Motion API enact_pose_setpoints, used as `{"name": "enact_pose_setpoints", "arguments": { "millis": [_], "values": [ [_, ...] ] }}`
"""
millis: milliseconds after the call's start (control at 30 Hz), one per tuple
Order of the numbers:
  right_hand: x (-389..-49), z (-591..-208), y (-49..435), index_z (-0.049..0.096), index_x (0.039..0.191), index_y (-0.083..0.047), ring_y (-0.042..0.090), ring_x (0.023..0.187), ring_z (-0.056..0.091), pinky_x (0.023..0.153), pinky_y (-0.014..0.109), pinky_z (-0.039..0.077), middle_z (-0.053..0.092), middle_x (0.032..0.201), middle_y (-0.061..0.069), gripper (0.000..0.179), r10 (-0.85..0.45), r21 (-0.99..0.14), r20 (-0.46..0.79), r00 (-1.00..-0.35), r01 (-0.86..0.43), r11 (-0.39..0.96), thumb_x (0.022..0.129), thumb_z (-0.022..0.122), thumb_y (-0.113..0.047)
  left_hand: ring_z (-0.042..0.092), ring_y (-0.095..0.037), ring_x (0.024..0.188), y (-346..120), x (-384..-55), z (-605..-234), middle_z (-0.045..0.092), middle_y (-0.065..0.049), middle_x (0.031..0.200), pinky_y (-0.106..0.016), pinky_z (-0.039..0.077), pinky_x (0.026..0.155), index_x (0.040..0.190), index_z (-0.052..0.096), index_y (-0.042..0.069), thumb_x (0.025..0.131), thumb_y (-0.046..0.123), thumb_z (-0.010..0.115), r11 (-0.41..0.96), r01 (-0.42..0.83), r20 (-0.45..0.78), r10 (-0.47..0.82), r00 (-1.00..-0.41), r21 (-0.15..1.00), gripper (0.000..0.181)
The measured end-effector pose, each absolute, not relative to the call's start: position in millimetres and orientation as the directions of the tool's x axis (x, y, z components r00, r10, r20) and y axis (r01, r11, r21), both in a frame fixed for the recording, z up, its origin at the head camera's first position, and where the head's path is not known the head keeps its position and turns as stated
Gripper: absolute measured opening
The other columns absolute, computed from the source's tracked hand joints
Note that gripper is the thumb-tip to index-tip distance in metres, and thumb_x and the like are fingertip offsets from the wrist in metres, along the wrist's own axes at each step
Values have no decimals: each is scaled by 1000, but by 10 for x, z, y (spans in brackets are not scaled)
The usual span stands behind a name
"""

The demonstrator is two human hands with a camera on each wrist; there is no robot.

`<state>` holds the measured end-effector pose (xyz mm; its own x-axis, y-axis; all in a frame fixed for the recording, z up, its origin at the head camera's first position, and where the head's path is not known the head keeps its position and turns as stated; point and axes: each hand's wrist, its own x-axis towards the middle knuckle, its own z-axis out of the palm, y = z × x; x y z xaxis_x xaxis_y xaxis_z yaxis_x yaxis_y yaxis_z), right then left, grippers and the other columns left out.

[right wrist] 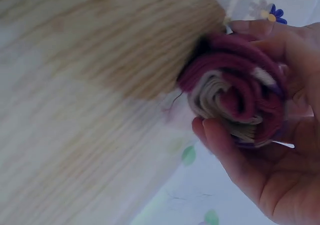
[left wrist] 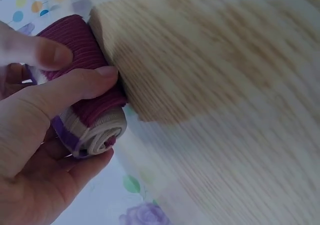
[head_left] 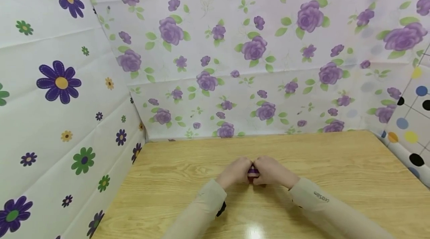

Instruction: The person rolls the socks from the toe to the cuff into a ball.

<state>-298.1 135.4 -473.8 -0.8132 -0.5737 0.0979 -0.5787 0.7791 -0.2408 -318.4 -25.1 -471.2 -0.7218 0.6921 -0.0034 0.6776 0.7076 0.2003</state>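
Observation:
A rolled-up pair of socks [head_left: 253,173], maroon with purple and pale stripes, sits between both hands over the middle of the table. My left hand [head_left: 238,172] grips one end of it; in the left wrist view, the thumb lies across the maroon ribbed part [left wrist: 82,42] and fingers curl underneath. My right hand [head_left: 270,172] grips the other end. Seen from the right wrist, the coiled maroon and beige layers [right wrist: 235,95] face the camera, with fingers around the edge. Much of the roll is hidden by the hands in the head view.
The wood-grain table [head_left: 188,157] stretches out around the hands. Behind it hangs a sheet with purple roses [head_left: 215,82], and another with daisies [head_left: 60,82] lines the left side. A dotted sheet [head_left: 410,119] is at the right edge.

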Motion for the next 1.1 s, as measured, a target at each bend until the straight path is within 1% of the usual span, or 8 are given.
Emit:
{"name": "enact_pose_setpoints", "arguments": {
  "millis": [133, 333, 467, 600, 700, 833, 967, 1100],
  "values": [
    [-2957, -4786, 1341, 58, 70, -16, 8, 52, 44, 48, 23, 37, 52, 61, -6, 23, -548, -301, 84, -832, -546, 782, 70, 77, -28, 52, -6, 73, -265, -3164, -4727, 65, 0, 85, -15, 44, 64, 93, 69, 11, 73, 16, 82, 709, 693, -10, 700, -714, 135, 25],
    [-2920, -4853, 1335, 58, 70, -18, 5, 50, 45, 46, 22, 37, 53, 60, -9, 22, -528, -359, 86, -845, -520, 775, 71, 75, -32, 56, -11, 89, -310, -3087, -4701, 62, -3, 100, -18, 49, 77, 110, 64, 10, 68, 20, 88, 700, 704, -77, 713, -697, 118, 50],
    [-2880, -4881, 1367, 59, 78, -15, 5, 53, 47, 48, 22, 40, 56, 65, -7, 23, -545, -430, 81, -835, -522, 736, 75, 74, -32, 56, -10, 97, -377, -3085, -4704, 61, -4, 108, -19, 48, 84, 119, 55, 9, 69, 16, 87, 670, 703, -108, 738, -666, 238, 59],
    [-2863, -4874, 1426, 62, 83, -11, 6, 56, 51, 50, 22, 43, 59, 69, -4, 23, -533, -532, 24, -846, -462, 710, 79, 71, -31, 57, -7, 93, -450, -3106, -4697, 62, -3, 109, -16, 48, 80, 118, 52, 9, 71, 6, 82, 628, 663, -99, 752, -652, 408, 57],
    [-2876, -4862, 1465, 63, 89, -7, 7, 58, 52, 53, 23, 44, 61, 73, -3, 25, -528, -579, -10, -849, -425, 695, 82, 69, -31, 57, -4, 91, -496, -3124, -4684, 62, -2, 108, -15, 48, 77, 118, 53, 9, 72, 4, 80, 607, 636, -86, 752, -653, 477, 53],
    [-2888, -4833, 1495, 64, 101, -5, 6, 63, 53, 56, 22, 45, 63, 80, -2, 30, -581, -597, 16, -814, -473, 647, 85, 67, -31, 57, -3, 88, -547, -3146, -4666, 64, -2, 108, -15, 48, 74, 120, 56, 9, 74, 8, 79, 600, 606, -76, 741, -668, 522, 51],
    [-2894, -4816, 1504, 62, 113, -7, 3, 65, 56, 56, 22, 48, 64, 87, -2, 41, -630, -612, 55, -774, -525, 592, 88, 68, -39, 58, -3, 81, -614, -3160, -4648, 65, -1, 106, -16, 50, 69, 121, 58, 10, 76, 15, 77, 594, 560, -69, 719, -691, 577, 49],
    [-2897, -4812, 1501, 60, 109, -8, 4, 65, 57, 55, 23, 48, 64, 86, -2, 46, -602, -645, 68, -796, -496, 582, 86, 69, -47, 59, -3, 82, -665, -3166, -4654, 65, -2, 109, -18, 51, 69, 125, 57, 12, 81, 22, 73, 566, 503, -41, 690, -723, 653, 48]
  ]
}}
